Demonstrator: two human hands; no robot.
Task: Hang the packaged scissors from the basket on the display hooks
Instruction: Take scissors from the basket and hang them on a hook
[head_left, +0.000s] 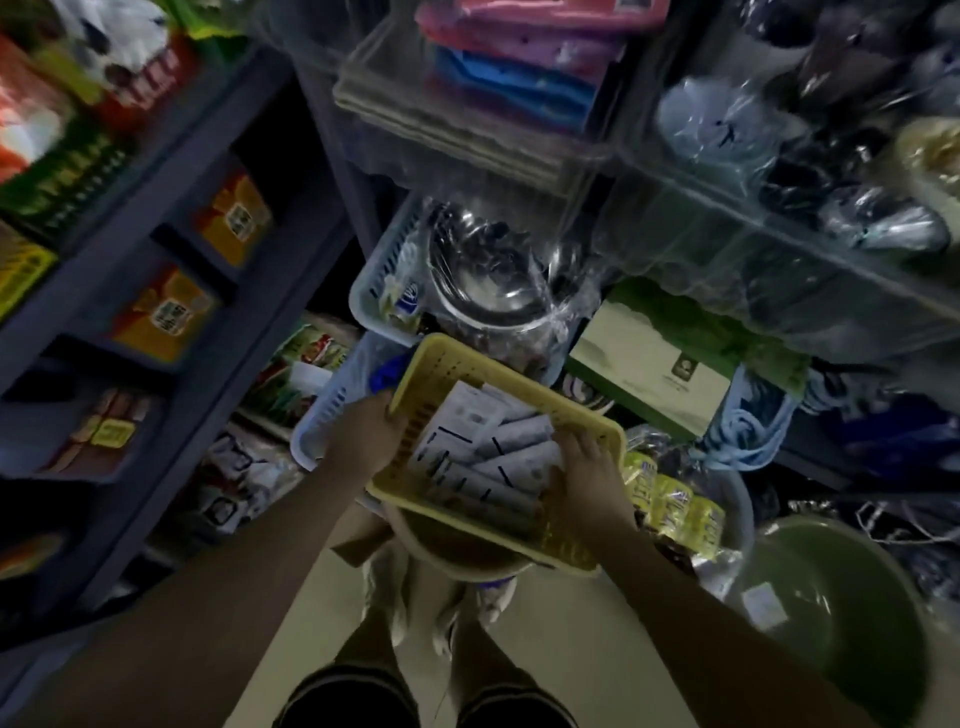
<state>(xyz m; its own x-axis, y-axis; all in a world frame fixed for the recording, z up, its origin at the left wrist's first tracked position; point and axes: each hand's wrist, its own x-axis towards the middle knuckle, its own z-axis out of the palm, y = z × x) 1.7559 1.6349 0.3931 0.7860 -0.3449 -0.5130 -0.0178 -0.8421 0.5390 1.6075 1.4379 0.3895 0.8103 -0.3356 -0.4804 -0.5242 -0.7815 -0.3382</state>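
A yellow slotted plastic basket (582, 421) sits tilted in the middle of the head view, over a round tub. Several white card packages of scissors (483, 441) lie in it, overlapping. My left hand (366, 436) grips the basket's left rim. My right hand (592, 478) is down inside the basket at its right end, fingers closing on the packages there. No display hooks are visible in this blurred frame.
Dark blue shelving (171, 218) with packaged goods runs along the left. A pale blue basket with steel bowls (384, 270) stands behind the yellow one. A green and white box (649, 364), yellow packets (670, 504) and a green basin (841, 613) crowd the right. My legs stand on beige floor below.
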